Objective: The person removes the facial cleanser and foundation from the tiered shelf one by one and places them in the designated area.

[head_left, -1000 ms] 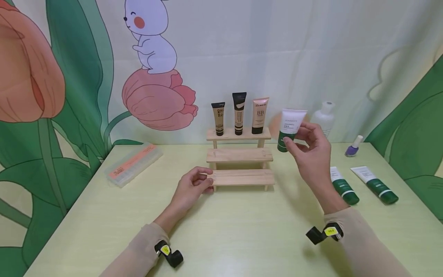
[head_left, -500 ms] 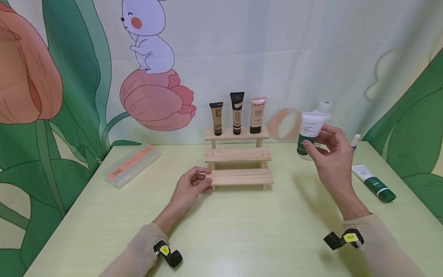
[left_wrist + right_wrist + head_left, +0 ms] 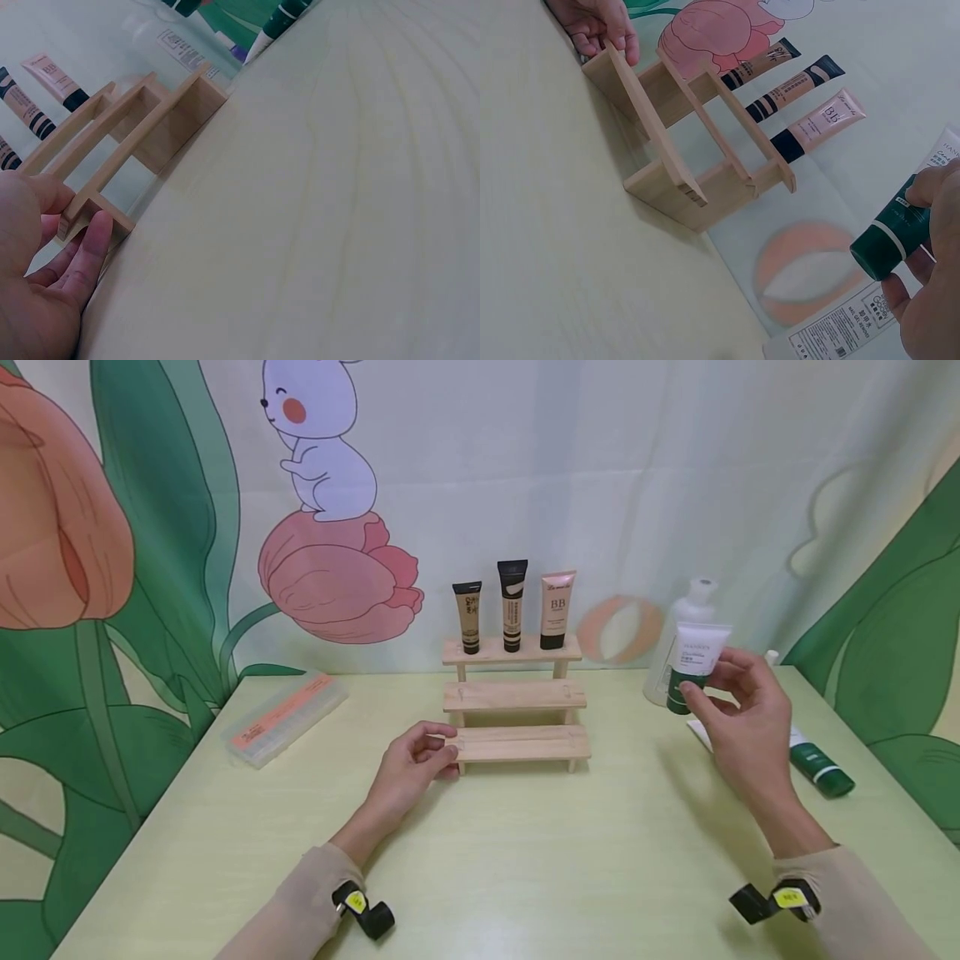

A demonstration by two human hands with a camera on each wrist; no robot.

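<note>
My left hand grips the left end of the lowest step of a three-tier wooden display stand, thumb above and fingers below. On the top tier, a gold tube, a black-and-beige tube and a pink BB cream tube stand on their caps. Off to the stand's right, my right hand holds a white-and-green cosmetic tube in the air, cap downward, pinched near the green cap. The two lower tiers carry nothing.
Behind the held tube stands a white nail gel remover bottle. One green-and-white tube lies at the right; another is mostly hidden by my hand. A purple nail polish bottle stands farther back. A clear plastic box lies left.
My right hand has carried the white-and-green tube rightward and lower, away from the stand, to in front of the white bottle. The left hand keeps its grip on the stand.
</note>
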